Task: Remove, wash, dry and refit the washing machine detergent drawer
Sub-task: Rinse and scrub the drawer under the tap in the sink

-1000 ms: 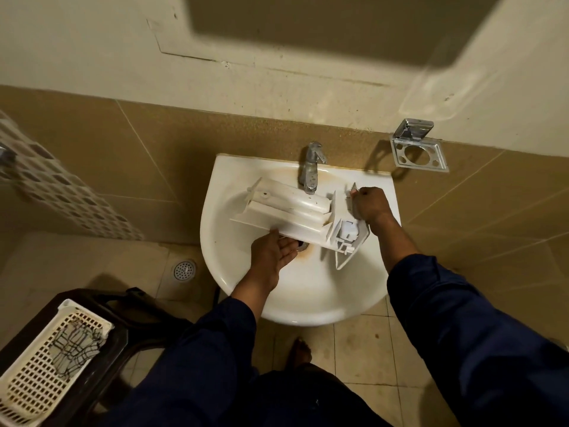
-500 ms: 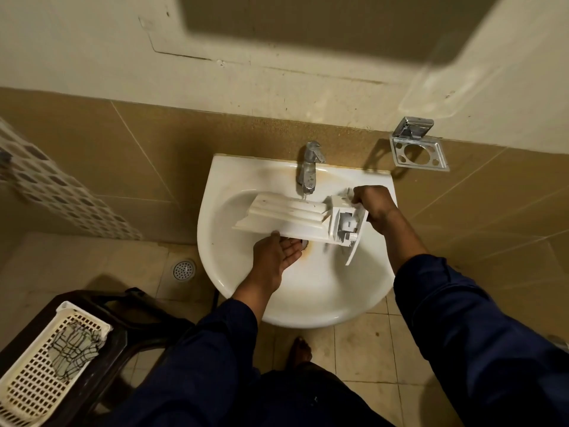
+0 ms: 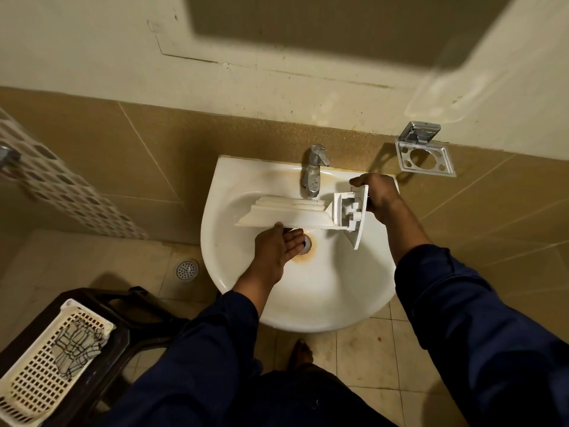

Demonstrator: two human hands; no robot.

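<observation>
The white plastic detergent drawer [image 3: 295, 212] hangs over the white sink [image 3: 246, 288], lying on its side under the chrome tap [image 3: 314, 172]. Its curved front panel [image 3: 361, 217] points right. My right hand [image 3: 377, 195] grips that front panel from behind, thumb over its top edge. My left hand [image 3: 281, 246] reaches up from below with straight fingers and touches the drawer's lower long edge, above the rust-stained drain [image 3: 306, 243]. No water shows at the tap.
A chrome tumbler holder [image 3: 426, 157] is fixed to the tiled wall right of the sink. At bottom left a cream plastic basket [image 3: 37, 374] with a checked cloth [image 3: 75, 343] sits on a dark stool [image 3: 138, 318]. A floor drain [image 3: 187, 269] lies left of the sink.
The drawer has turned and levelled out, its front panel swinging up towards the right rim. My right hand rose with it. My left hand stays under the lower edge.
</observation>
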